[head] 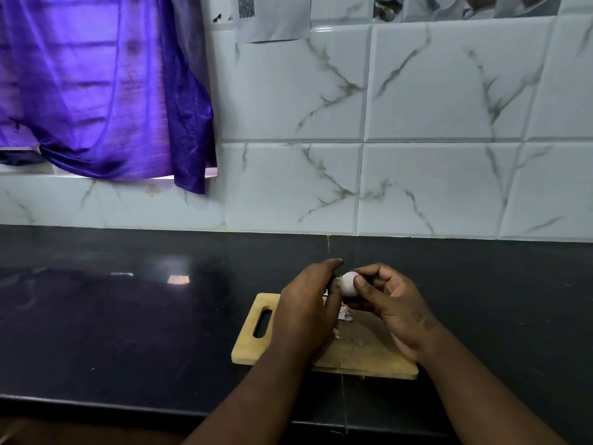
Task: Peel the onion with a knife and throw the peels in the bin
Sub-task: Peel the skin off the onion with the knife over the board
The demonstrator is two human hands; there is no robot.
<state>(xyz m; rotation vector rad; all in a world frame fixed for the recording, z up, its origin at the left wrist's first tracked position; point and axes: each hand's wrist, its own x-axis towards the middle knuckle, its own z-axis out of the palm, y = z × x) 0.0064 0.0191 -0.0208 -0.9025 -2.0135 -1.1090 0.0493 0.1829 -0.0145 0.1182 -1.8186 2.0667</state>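
A small, pale onion [349,283] with a purple tinge is held just above the far edge of the wooden cutting board [359,354]. My right hand [390,303] grips it, thumb on top and fingers underneath. My left hand [306,303] is curled against the onion's left side, where a ragged bit of peel [338,279] sticks out. The back of that hand hides what its fingers hold. Scraps of peel [345,314] lie on the board under the hands. I see no knife clearly and no bin.
The board has a handle slot [262,323] at its left end and lies on a dark, glossy counter [128,316]. A white marble-tiled wall [417,155] rises behind. A purple curtain [96,91] hangs at the far left. The counter's front edge [96,404] runs below.
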